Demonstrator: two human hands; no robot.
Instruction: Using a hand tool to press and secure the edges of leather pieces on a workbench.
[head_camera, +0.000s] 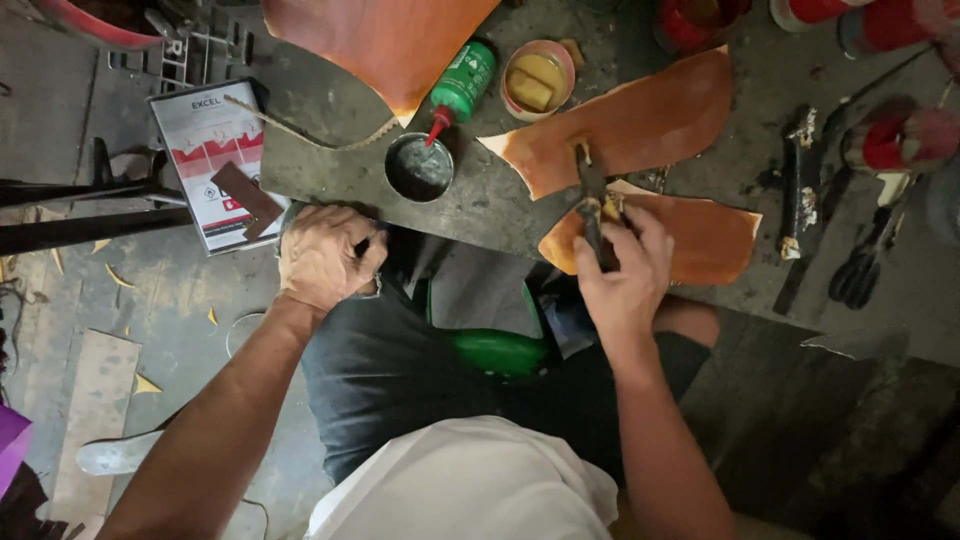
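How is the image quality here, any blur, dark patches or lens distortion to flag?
Head view: wide-angle bending at the edges; right hand gripping a dark glue-smeared brush over the orange leather piece is slightly soft; left hand sharper; lower right corner falls into deep shadow; red cans top right blurred.

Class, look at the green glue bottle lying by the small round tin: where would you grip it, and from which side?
Grip the green glue bottle around its wide green body, coming from above. It lies tilted, its red nozzle dipping over the small round tin, so the narrow tip offers little hold. Its body is bare, with open worktop alongside.
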